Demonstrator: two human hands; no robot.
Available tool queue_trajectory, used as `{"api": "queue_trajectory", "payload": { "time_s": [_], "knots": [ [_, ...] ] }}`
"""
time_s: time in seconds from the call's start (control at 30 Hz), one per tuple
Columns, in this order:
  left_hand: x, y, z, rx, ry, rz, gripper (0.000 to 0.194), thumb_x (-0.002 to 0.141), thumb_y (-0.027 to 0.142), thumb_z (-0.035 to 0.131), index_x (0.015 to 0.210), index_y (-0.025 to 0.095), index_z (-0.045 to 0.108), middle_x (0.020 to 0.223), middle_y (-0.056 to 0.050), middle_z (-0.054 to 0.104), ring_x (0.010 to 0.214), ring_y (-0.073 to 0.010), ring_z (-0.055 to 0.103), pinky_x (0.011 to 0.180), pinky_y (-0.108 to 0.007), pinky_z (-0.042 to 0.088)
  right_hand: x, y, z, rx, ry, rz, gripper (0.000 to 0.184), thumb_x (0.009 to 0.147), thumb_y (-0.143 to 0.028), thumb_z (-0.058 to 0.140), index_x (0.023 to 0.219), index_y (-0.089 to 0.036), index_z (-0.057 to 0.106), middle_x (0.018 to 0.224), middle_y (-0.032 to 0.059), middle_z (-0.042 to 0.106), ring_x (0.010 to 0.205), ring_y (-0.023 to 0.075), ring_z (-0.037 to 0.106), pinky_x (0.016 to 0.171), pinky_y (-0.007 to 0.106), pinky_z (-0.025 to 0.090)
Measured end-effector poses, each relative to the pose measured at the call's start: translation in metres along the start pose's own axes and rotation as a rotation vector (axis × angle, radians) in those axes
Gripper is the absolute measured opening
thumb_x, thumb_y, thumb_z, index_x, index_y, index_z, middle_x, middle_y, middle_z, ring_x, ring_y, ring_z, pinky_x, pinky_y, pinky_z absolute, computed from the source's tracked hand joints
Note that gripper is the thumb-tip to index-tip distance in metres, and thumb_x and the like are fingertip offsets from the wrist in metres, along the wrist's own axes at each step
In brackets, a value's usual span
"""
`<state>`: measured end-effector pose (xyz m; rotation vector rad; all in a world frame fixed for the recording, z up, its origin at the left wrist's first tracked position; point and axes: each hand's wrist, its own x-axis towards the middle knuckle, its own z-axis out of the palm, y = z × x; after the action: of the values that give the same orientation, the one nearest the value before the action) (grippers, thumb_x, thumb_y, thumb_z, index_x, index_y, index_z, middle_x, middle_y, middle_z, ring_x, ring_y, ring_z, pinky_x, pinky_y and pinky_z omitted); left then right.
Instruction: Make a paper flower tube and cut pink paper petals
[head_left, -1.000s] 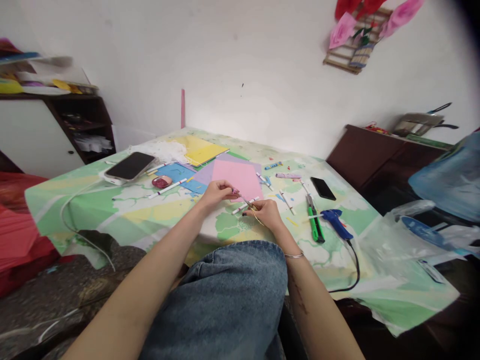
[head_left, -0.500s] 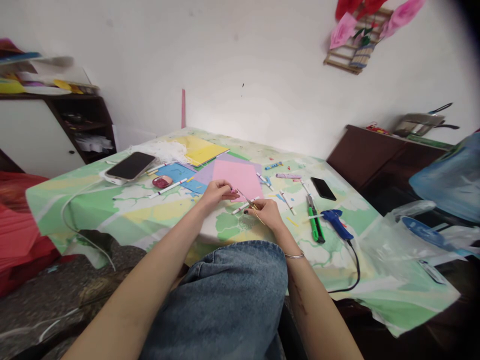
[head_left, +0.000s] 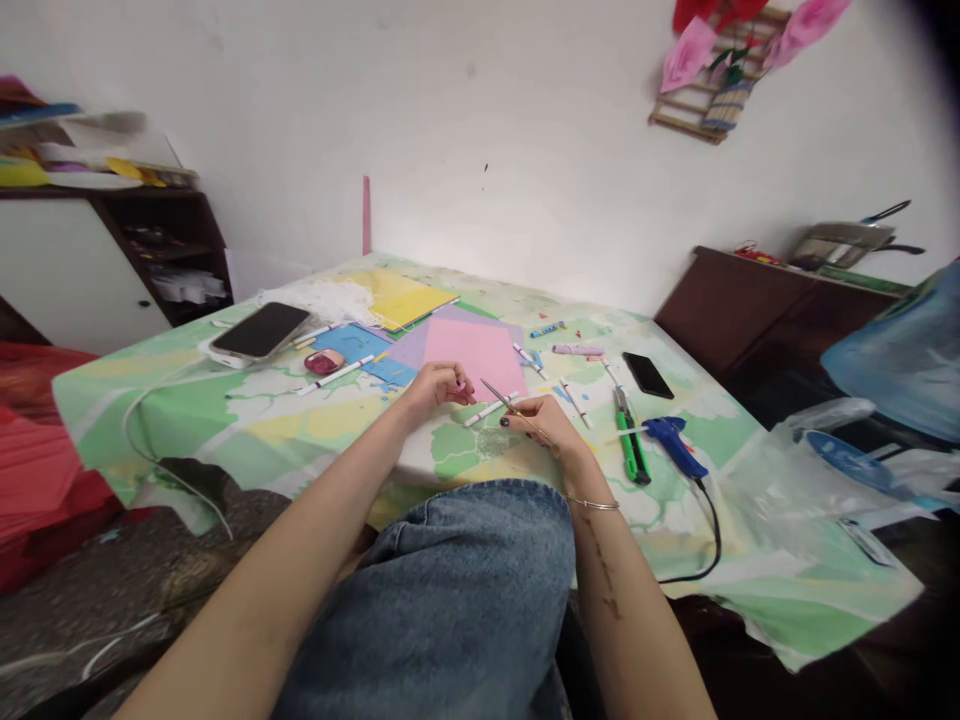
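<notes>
Head view: at frame centre, the right hand (head_left: 546,425) curls its fingers around scissors (head_left: 496,393), tip just beside the left hand (head_left: 435,388), which pinches a pink piece (head_left: 460,387) (mostly hidden). Below, tablecloth (head_left: 459,452) spans to its near edge.

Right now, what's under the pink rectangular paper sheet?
A purple paper sheet shows from under the pink sheet at left. What lies under the middle is covered; the left hand hides the near-left corner.

Metal pan (head_left: 840,244) atop brown cabinet (head_left: 720,310), right. Slatted hanging (head_left: 686,128) with pink flowers (head_left: 688,56) on white wall (head_left: 420,110). Red bag (head_left: 41,485), far left.
</notes>
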<state>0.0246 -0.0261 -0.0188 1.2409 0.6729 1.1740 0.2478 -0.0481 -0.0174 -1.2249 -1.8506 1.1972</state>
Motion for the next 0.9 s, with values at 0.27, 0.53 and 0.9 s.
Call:
{"api": "queue_trajectory", "payload": {
  "time_s": [0.27, 0.53, 0.9],
  "knots": [
    [0.007, 0.011, -0.005, 0.070, -0.209, -0.084, 0.005, 0.057, 0.014, 0.053, 0.061, 0.012, 0.056, 0.067, -0.007, 0.065, 0.057, -0.0177, 0.065, 0.047, -0.022, 0.043, -0.003, -0.003, -0.010, -0.007, -0.131, 0.030, 0.034, 0.063, -0.044, 0.072, 0.064, -0.011, 0.064, 0.041, -0.0079, 0.035, 0.038, 0.0033, 0.024, 0.037, 0.021, 0.012],
    [0.023, 0.043, -0.004, 0.192, -0.368, -0.126, 0.003, 0.060, 0.010, 0.061, 0.063, 0.011, 0.062, 0.065, -0.008, 0.066, 0.062, -0.0205, 0.067, 0.056, -0.027, 0.050, -0.003, -0.002, -0.009, -0.035, -0.131, -0.028, 0.034, 0.067, -0.042, 0.065, 0.074, -0.009, 0.068, 0.045, -0.0071, 0.036, 0.041, 0.0042, 0.025, 0.040, 0.021, 0.015],
    [0.031, 0.064, -0.005, 0.461, -0.484, -0.146, 0.011, 0.061, 0.011, 0.058, 0.067, 0.012, 0.068, 0.069, -0.012, 0.070, 0.068, -0.0265, 0.069, 0.065, -0.039, 0.055, -0.003, -0.004, -0.005, -0.044, -0.127, -0.114, 0.032, 0.068, -0.041, 0.065, 0.071, -0.009, 0.068, 0.044, -0.0076, 0.033, 0.043, 0.0050, 0.025, 0.044, 0.022, 0.014]
  ]
}}
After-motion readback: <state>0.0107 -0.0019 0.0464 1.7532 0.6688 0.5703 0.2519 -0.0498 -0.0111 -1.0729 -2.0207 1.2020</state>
